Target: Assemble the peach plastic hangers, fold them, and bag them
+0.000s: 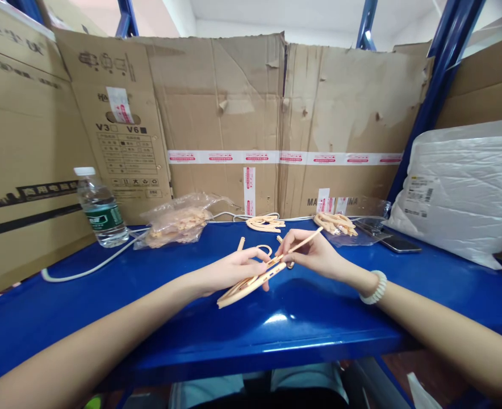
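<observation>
1. The left arm (106,335) is bare and comes in from the lower left, with the forearm stretched forward and the wrist straight.
2. The left grip (234,270) points right, fingers curled and thumb on top, closed in a hold.
3. The right arm (438,324) is bare and comes in from the lower right, angling leftward.
4. The right grip (314,255) is closed in a pinch of thumb and forefinger, with the other fingers tucked beneath.
5. Both grips meet in the middle, fingertips nearly touching.

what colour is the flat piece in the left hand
Pale peach. The flat piece in the left hand shows best in the head view.
</observation>
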The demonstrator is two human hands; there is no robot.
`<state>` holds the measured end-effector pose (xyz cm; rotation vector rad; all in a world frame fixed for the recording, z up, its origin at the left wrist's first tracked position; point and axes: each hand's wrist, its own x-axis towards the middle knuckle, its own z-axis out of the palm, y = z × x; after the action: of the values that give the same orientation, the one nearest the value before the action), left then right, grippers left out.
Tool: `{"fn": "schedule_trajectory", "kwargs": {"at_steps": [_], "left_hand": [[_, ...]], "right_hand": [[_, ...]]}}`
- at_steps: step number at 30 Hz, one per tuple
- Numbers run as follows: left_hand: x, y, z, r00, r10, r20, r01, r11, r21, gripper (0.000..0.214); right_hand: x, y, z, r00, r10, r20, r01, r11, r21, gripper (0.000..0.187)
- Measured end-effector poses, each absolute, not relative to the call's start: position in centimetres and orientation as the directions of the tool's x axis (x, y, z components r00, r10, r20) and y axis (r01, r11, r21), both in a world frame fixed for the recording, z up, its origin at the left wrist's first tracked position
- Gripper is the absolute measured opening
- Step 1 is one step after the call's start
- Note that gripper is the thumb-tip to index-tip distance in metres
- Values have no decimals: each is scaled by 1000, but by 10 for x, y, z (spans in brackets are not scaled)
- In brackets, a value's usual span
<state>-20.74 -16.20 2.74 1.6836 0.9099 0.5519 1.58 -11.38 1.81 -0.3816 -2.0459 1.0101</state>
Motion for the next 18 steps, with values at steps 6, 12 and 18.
{"fn": "schedule_trajectory", "kwargs": {"at_steps": [6,12,18], "left_hand": [[-202,-167,23,588,805,79,480,-425,767,30],[-202,-167,17,591,755,283,538,-630,559,35],[-204,-162,5,604,708,365,518,-697,496,35]], "right_hand": [[18,-116,14,-680,233,695,23,954,-298,12],[21,-119,13,-737,123,665,79,992,-97,21],[23,-126,17,-820,3,572,140,971,195,31]]}}
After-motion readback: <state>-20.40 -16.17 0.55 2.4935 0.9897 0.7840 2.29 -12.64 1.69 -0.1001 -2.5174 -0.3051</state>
